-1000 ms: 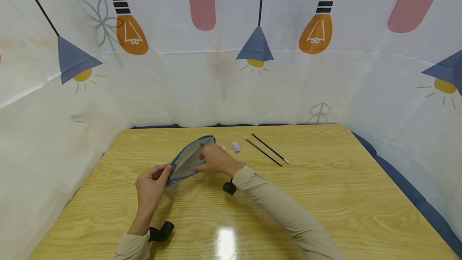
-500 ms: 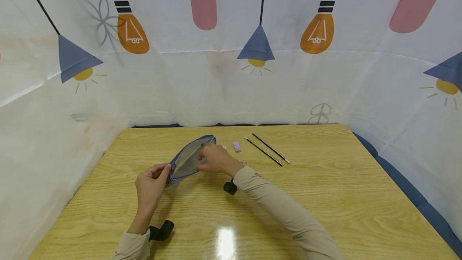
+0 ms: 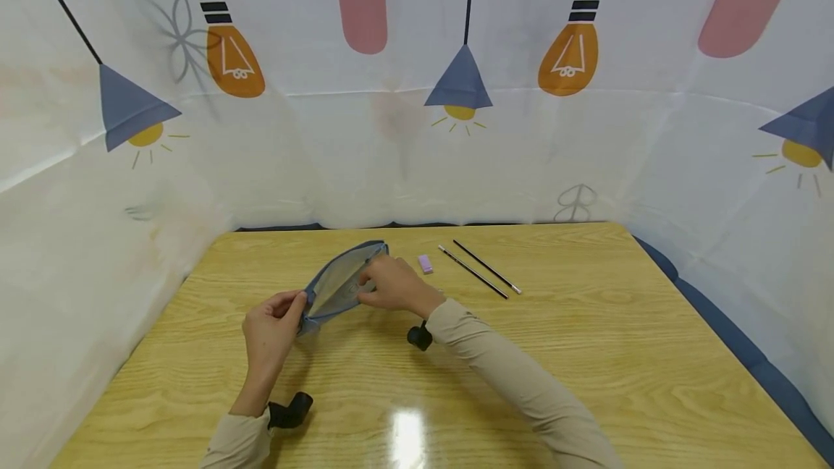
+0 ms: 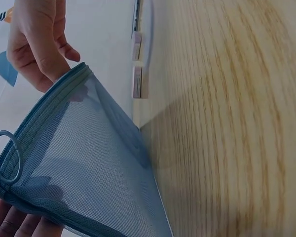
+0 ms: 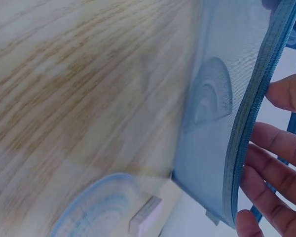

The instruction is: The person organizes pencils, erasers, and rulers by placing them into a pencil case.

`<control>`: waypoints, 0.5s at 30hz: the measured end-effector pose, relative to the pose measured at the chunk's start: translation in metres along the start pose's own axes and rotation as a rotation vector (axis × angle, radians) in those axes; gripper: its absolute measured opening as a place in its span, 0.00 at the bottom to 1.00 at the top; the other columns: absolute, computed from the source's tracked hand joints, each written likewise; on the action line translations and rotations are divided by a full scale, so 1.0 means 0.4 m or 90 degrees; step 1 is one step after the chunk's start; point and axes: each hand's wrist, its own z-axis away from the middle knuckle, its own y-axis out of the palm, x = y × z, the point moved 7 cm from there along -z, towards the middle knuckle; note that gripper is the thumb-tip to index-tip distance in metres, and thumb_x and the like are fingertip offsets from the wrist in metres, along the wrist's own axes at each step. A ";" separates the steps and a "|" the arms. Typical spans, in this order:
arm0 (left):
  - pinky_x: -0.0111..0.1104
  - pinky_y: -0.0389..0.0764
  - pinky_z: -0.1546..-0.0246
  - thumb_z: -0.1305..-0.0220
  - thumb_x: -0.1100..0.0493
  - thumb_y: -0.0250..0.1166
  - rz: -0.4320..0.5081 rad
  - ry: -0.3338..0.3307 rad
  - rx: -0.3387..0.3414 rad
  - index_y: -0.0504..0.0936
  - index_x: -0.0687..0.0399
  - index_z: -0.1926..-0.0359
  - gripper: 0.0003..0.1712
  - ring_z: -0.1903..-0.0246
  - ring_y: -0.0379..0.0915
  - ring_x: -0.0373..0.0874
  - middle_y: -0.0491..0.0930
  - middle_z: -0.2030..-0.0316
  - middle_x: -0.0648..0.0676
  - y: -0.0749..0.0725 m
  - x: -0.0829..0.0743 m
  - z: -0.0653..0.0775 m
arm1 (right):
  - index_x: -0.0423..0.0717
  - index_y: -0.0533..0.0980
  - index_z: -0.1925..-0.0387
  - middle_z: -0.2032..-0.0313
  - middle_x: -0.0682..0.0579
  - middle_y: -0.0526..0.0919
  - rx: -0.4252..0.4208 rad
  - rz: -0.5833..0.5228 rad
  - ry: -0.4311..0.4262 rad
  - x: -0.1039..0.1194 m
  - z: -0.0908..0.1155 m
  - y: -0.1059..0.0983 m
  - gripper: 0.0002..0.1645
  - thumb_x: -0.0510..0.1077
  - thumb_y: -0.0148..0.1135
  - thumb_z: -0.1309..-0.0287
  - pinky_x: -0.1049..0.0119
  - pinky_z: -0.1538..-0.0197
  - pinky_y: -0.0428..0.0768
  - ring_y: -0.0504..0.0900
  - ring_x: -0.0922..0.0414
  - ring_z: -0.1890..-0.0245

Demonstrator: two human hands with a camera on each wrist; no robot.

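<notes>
My left hand (image 3: 270,331) pinches one end of a blue mesh zipper pouch (image 4: 98,163), beside its ring-shaped zipper pull (image 4: 7,158). The pouch is tilted up with its mouth unzipped. At that mouth is my right hand (image 3: 394,284); in the right wrist view its spread, slightly bent fingers (image 5: 276,173) touch the zippered edge, with nothing seen between them. Through the mesh shows a clear, rounded piece (image 5: 212,91) like a protractor, inside the pouch or behind its wall. Part of the pouch is hidden behind the right hand in the head view.
Right of the pouch lie a purple eraser (image 3: 426,264) and two dark pencils (image 3: 481,266). The left wrist view has two small erasers (image 4: 137,81). A clear, curved piece with blue markings (image 5: 101,207) rests on the wooden table (image 3: 586,368). Printed cloth (image 3: 313,150) surrounds the table.
The right hand has shifted slightly right at the pouch's mouth, and the pink eraser beside it is now hidden from the head view. The left hand keeps its hold.
</notes>
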 end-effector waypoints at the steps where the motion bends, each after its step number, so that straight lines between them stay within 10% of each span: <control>1: 0.22 0.74 0.80 0.36 0.59 0.67 0.000 0.001 -0.002 0.88 0.63 0.62 0.10 0.78 0.77 0.30 0.85 0.71 0.59 0.001 0.000 -0.002 | 0.46 0.85 0.58 0.60 0.52 0.85 0.000 -0.001 0.002 -0.001 0.002 -0.003 0.13 0.48 0.65 0.39 0.73 0.71 0.76 0.82 0.58 0.63; 15: 0.22 0.73 0.80 0.36 0.59 0.67 -0.004 -0.006 0.001 0.88 0.63 0.62 0.10 0.77 0.77 0.29 0.85 0.71 0.59 0.017 0.005 -0.021 | 0.47 0.84 0.56 0.56 0.53 0.83 -0.031 0.011 0.002 -0.019 0.030 -0.029 0.15 0.51 0.65 0.39 0.73 0.74 0.73 0.81 0.55 0.58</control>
